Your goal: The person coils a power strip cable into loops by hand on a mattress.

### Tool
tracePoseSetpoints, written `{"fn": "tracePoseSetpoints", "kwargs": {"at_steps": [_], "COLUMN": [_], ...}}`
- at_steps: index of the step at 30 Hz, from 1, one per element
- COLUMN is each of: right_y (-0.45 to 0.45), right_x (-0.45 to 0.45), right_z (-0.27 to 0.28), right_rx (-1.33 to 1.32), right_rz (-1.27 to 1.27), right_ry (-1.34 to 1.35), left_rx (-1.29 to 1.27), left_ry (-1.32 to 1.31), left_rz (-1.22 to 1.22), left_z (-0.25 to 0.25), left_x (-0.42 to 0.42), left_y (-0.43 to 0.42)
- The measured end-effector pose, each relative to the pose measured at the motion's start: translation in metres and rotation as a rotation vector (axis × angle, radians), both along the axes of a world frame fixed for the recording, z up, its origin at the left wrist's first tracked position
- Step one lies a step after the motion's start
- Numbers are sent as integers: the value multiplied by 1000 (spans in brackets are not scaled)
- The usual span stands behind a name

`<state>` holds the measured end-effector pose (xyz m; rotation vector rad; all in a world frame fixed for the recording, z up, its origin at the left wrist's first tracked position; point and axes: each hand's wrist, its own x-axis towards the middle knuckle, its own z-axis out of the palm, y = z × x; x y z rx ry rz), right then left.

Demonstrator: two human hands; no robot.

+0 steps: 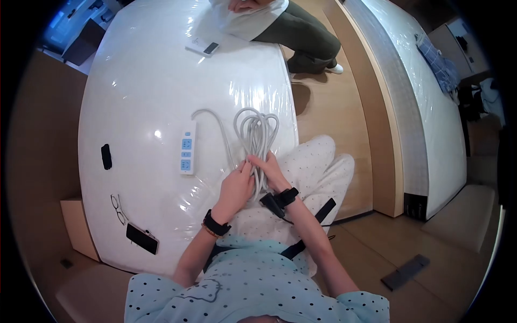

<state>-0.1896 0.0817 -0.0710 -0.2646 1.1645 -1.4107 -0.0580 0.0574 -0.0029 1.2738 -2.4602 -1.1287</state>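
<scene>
A looped bundle of light grey power cord (pixel 255 132) is gathered between my hands above my lap. My left hand (pixel 238 187) has its fingers closed around the lower loops. On the other side my right hand (pixel 271 171) grips the same bundle, thumb across the strands. One length of cord runs from the bundle over the plastic-covered mattress (pixel 134 102) to a white power strip (pixel 187 149) with blue sockets, lying to the left of my hands. Below my right wrist hangs a black piece (pixel 272 205) on a thin wire; its kind is unclear.
Eyeglasses (pixel 118 209), a phone (pixel 142 238) and a small black item (pixel 106 156) lie on the mattress at left. A white box-like device (pixel 203 47) is farther back. Another person (pixel 301 32) sits at the mattress edge. A second wrapped mattress (pixel 425 102) stands right.
</scene>
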Motion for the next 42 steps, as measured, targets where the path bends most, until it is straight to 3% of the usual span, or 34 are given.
{"fn": "tracePoseSetpoints", "kwargs": {"at_steps": [1, 4, 7, 10, 13, 16, 19, 23, 25, 28, 31, 34, 36, 39, 42], "right_y": [1, 3, 5, 5, 7, 7, 8, 3, 4, 6, 5, 2, 1, 1, 0], "right_x": [-1, -12, -13, -13, -14, -14, -14, -5, -12, -14, -15, -11, -10, -9, -9], "right_z": [0, -9, -9, -7, -5, -7, -12, -5, -14, -13, -15, -9, -8, -8, -11], "right_rx": [26, 34, -7, -48, -56, -31, -7, -25, -17, -13, 15, 28, 42, 61, 57], "right_rz": [13, -14, -8, -8, 23, 26, 10, -51, -29, -17, 21, 6, -2, -26, -4], "right_ry": [-30, -273, -286, -300, -317, -291, -275, -117, -328, -439, -335, -224, -213, -183, -129], "left_rx": [27, -25, -236, 244, 866, 524, 570, 253, 214, -277, -28, -513, -702, -604, -174], "left_ry": [-31, 362, 174, 56, 430, 448, 652, 458, 413, 42, 39, 72, -312, -605, -364], "left_rz": [4, -47, 188, 395, 548, 427, 357, 112, 40, -176, -92, 103, 342, 487, 450], "left_z": [4, -14, -41, -57, -62, -51, -16, -12, -2, -10, -17, -39, -43, -78, -70], "left_x": [0, 14, 31, 34, 26, 20, 21, 22, 16, 12, 13, 34, 54, 83, 95], "left_y": [3, -13, -34, -52, -57, -47, -46, -37, -34, -23, -24, -54, -67, -79, -91]}}
